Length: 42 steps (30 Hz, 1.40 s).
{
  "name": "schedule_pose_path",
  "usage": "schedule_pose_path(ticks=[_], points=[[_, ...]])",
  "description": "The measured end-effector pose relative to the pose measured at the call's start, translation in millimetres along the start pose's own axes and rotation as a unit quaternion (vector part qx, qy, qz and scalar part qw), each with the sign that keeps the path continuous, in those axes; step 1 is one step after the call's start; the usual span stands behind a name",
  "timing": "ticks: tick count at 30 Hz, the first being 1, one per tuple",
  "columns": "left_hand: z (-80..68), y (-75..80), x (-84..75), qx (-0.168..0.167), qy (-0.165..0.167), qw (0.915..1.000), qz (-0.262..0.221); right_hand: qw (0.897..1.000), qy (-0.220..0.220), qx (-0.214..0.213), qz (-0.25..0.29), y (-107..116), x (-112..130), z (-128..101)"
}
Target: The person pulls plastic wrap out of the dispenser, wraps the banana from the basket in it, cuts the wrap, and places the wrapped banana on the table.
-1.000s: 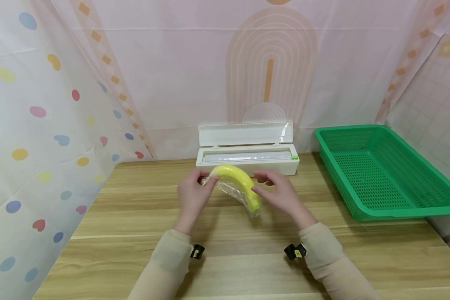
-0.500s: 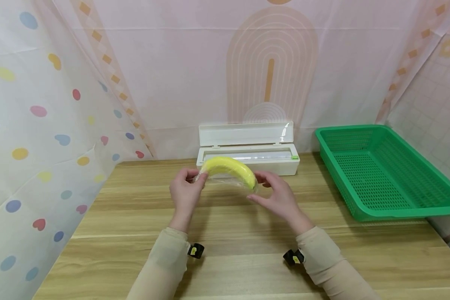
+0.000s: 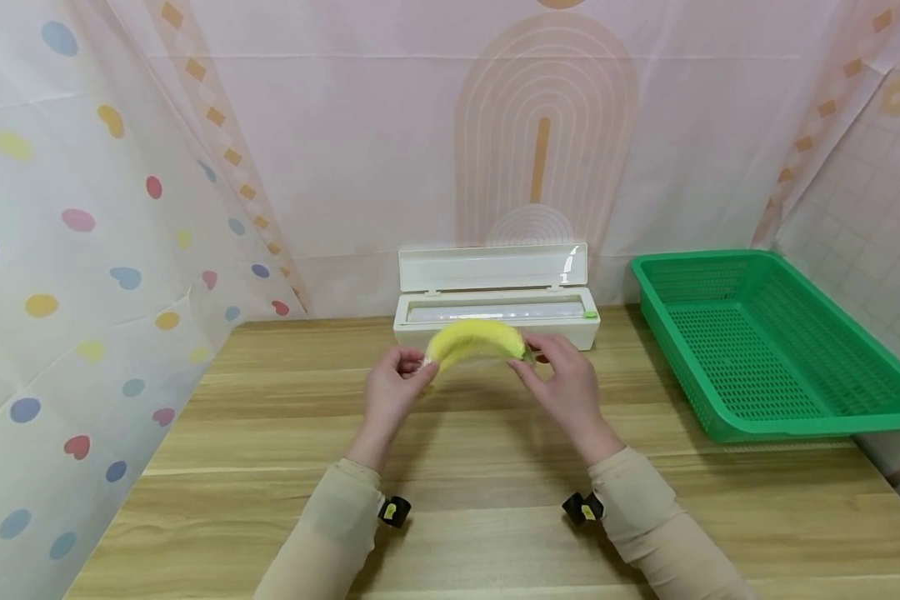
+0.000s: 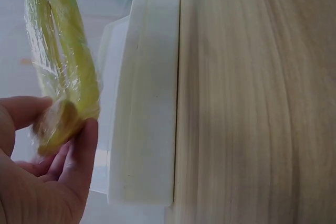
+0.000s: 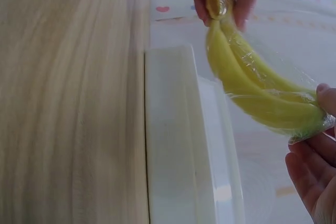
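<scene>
Banana (image 3: 476, 342) shifted right, arch up, since half a second earlier | at frame centre, before open white film dispenser (image 3: 495, 310) | left hand (image 3: 392, 392) and right hand (image 3: 566, 385) pinch its film-wrapped tips | judgement: roll slowly, smoothing loose film flat.

Before me, a light wooden plank table (image 3: 270, 467); pale pink arch-printed cloth backdrop (image 3: 390, 150); dotted white curtain (image 3: 67, 250) left.
</scene>
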<state>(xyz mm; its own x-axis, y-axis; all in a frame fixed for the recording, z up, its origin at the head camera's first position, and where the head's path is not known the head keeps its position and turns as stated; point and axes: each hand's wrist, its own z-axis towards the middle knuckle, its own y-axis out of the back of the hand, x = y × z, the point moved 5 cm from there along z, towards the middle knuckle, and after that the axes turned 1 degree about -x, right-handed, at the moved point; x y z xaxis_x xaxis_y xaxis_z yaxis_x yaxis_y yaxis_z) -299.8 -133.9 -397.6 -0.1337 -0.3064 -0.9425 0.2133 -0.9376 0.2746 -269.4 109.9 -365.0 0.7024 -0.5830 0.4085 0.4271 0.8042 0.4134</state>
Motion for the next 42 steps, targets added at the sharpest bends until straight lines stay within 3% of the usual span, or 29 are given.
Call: schedule_pose_path(ticks=[6, 13, 16, 31, 37, 42], points=[[-0.5, -8.6, 4.5, 0.066, 0.002, 0.9959, 0.061, 1.0, 0.007, -0.007, -0.024, 3, -2, 2], [-5.2, -20.0, 8.4, 0.165, -0.003, 0.9757, 0.145, 0.999, 0.016, -0.002, -0.052, 4, -3, 2], [-8.2, -23.9, 4.7, 0.183, -0.022, 0.9703, 0.157, 0.998, 0.021, 0.0, -0.067, 5, -3, 2], [-12.9, -46.6, -42.9, 0.177, -0.215, 0.9439, 0.178, 0.993, 0.083, 0.006, -0.086, 1, 10, 0], [-15.4, -50.5, -49.0, 0.17, -0.256, 0.9368, 0.167, 0.988, 0.134, -0.001, -0.073, -1, 15, 0], [-17.7, -52.3, -49.0, 0.16, -0.308, 0.9229, 0.168, 0.983, 0.176, -0.007, -0.055, -3, 19, -2]])
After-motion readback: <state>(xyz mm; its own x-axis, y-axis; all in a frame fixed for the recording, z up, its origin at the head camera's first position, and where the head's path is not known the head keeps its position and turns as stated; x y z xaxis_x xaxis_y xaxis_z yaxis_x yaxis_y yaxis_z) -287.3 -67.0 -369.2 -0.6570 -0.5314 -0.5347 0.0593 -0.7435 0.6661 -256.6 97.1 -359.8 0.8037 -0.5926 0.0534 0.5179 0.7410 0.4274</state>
